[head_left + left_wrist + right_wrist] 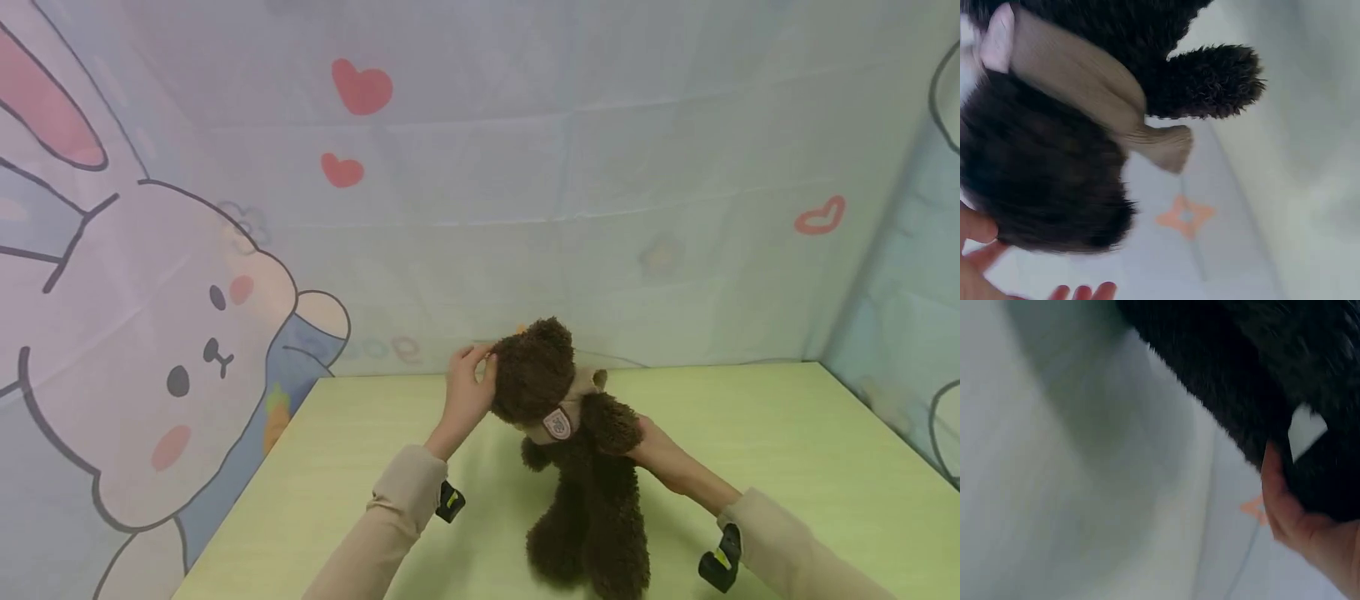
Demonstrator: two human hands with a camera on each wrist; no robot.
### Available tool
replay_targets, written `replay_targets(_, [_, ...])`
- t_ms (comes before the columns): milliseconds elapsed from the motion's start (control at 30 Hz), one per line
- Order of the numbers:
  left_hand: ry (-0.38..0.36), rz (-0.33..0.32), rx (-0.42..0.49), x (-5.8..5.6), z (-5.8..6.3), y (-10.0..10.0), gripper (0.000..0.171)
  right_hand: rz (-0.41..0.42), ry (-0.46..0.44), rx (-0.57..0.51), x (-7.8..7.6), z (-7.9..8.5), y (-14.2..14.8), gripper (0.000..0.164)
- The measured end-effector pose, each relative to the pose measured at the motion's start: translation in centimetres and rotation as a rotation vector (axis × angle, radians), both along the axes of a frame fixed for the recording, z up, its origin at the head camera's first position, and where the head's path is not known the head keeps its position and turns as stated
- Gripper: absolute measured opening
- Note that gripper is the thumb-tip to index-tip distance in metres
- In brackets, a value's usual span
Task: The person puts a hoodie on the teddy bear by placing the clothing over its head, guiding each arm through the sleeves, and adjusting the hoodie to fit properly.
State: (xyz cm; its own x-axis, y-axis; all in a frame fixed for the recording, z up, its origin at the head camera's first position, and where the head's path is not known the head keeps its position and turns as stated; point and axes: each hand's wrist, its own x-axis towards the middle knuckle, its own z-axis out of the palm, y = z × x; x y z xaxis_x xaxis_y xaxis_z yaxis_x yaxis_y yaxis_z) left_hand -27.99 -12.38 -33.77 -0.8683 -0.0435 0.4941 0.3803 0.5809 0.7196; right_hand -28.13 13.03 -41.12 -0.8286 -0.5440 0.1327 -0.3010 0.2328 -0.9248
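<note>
A dark brown plush teddy bear (615, 517) is held over the table, its face hidden and its legs pointing down toward the table's front. Round its neck runs a beige scarf (1079, 81) with a shield-shaped badge (557, 424). My left hand (471, 387) pinches the edge of the bear's head between thumb and index finger, the other fingers spread apart in the left wrist view. On the opposite side, my right hand (660, 450) grips the bear's body just under its arm, with part of the hand hidden behind the fur.
The pale yellow-green table (367, 433) extends beneath the bear and to both sides. Behind it hangs a light cloth backdrop (600, 167) with hearts and a large printed rabbit (172, 333) at the left. Black straps (722, 560) sit at both wrists.
</note>
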Motion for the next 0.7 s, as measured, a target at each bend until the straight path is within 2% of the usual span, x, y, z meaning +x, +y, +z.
replay_targets(100, [-0.084,0.014,-0.033,1.2,0.7,0.7,0.045,-0.141,0.137,0.026,0.5,0.7,-0.1,0.062])
replay_targets(167, [-0.141,0.009,-0.046,1.7,1.1,1.2,0.059,-0.222,0.272,0.083,0.8,1.2,-0.4,0.062])
replay_targets(267, [-0.189,-0.011,-0.044,2.1,1.4,1.5,0.074,-0.31,0.444,0.155,1.6,1.5,-1.2,0.064])
replay_targets(433, [-0.29,-0.053,-0.005,2.6,1.6,1.5,0.094,-0.377,0.655,0.244,3.1,1.8,-2.6,0.072])
replay_targets(533, [-0.353,-0.079,0.051,2.7,1.7,1.4,0.103,-0.419,0.811,0.319,3.8,1.8,-2.9,0.08])
replay_targets(600, [-0.369,-0.097,0.1,2.7,1.7,1.3,0.101,-0.434,0.918,0.348,4.0,1.7,-3.0,0.086])
replay_targets(700, [-0.373,-0.136,0.193,2.2,1.4,0.8,0.087,-0.408,1.026,0.352,4.4,1.6,-3.0,0.088])
